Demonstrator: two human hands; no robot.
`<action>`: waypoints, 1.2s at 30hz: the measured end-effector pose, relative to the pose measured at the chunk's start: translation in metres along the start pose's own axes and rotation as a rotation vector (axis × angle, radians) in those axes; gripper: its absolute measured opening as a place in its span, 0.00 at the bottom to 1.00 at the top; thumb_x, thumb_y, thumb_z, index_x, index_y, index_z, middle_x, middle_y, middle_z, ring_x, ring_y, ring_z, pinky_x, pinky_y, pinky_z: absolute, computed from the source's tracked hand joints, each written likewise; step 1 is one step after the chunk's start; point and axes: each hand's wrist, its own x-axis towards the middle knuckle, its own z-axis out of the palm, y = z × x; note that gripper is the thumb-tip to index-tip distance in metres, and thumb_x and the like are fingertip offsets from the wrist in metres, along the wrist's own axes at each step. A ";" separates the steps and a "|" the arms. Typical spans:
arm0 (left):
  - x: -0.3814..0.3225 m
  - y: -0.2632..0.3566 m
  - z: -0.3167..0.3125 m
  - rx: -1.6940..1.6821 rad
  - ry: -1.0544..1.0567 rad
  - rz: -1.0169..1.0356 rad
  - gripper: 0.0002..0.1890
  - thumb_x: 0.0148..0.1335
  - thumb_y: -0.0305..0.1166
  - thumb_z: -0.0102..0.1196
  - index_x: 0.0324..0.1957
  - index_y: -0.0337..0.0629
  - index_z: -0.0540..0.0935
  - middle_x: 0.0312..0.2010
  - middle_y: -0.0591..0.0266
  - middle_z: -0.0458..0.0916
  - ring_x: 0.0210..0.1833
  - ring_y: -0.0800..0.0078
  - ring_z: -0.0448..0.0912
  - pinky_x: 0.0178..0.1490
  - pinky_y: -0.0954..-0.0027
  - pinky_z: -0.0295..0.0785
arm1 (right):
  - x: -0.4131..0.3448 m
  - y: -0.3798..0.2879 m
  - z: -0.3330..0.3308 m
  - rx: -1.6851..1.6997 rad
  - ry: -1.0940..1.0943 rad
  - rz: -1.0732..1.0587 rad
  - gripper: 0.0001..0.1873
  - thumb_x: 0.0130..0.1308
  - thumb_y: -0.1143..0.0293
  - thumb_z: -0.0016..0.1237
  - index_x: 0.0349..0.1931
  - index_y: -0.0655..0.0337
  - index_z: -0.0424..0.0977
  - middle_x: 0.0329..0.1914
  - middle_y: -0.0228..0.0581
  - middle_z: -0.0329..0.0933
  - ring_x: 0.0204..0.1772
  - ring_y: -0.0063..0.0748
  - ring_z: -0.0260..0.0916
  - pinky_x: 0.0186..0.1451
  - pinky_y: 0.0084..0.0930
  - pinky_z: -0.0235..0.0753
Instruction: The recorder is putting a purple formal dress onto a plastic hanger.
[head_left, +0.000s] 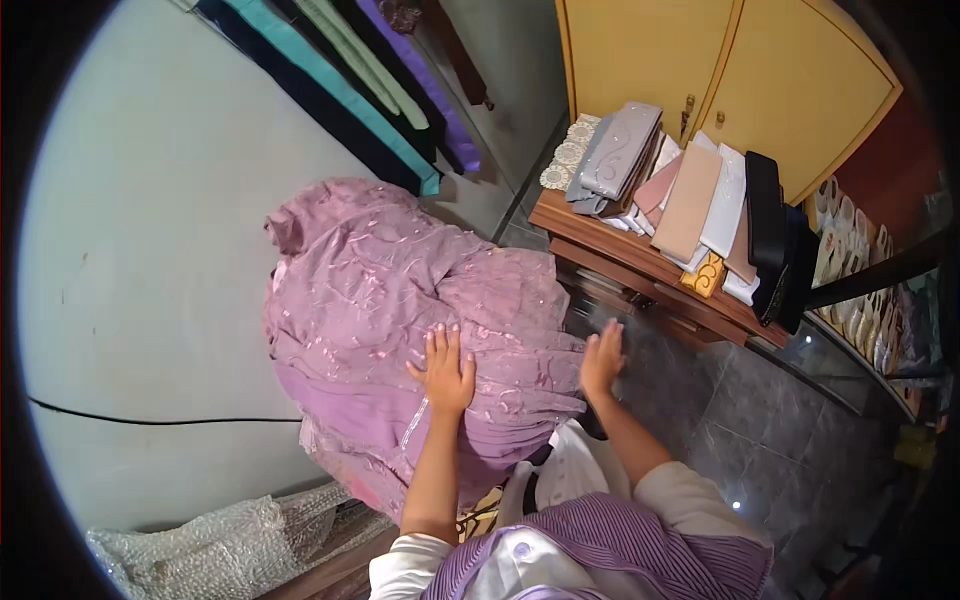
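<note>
A large pink-mauve embroidered garment (367, 285) lies spread and wrinkled in front of me, with a plain lilac fabric layer (337, 409) showing along its lower left. My left hand (446, 373) rests flat on the embroidered cloth, fingers spread, near a thin silvery trim strip. Beside the garment's right edge, my right hand (602, 361) is raised with its palm turned towards the cloth, holding nothing; whether it touches the edge I cannot tell. What supports the garment is mostly hidden beneath it.
A wooden drawer unit (637, 240) bearing folded fabrics and a black case-like item (763, 210) stands at upper right, before a yellow cabinet (652, 60). Long garments (330, 82) hang at the top. Glittery silver fabric (217, 551) lies lower left; a black cable (165, 421) crosses the wall.
</note>
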 end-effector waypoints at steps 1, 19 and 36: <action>0.001 0.001 0.003 0.018 0.005 -0.014 0.30 0.62 0.48 0.44 0.67 0.57 0.64 0.70 0.60 0.57 0.73 0.59 0.53 0.64 0.25 0.32 | -0.013 -0.006 0.000 0.015 -0.038 -0.213 0.33 0.70 0.58 0.32 0.71 0.61 0.46 0.76 0.52 0.43 0.77 0.50 0.39 0.71 0.57 0.43; 0.001 0.006 0.015 0.006 0.169 -0.066 0.29 0.59 0.42 0.47 0.65 0.57 0.69 0.67 0.62 0.64 0.72 0.61 0.57 0.65 0.29 0.28 | -0.057 0.019 0.018 0.031 -0.335 -0.678 0.30 0.68 0.52 0.35 0.69 0.48 0.55 0.75 0.43 0.47 0.77 0.47 0.41 0.68 0.68 0.33; 0.001 0.007 0.013 -0.017 0.200 -0.059 0.27 0.58 0.41 0.50 0.63 0.57 0.71 0.66 0.64 0.66 0.71 0.63 0.59 0.65 0.29 0.31 | -0.100 0.038 0.015 -0.052 -0.475 -1.236 0.22 0.53 0.58 0.53 0.52 0.40 0.74 0.67 0.37 0.62 0.72 0.47 0.51 0.69 0.63 0.41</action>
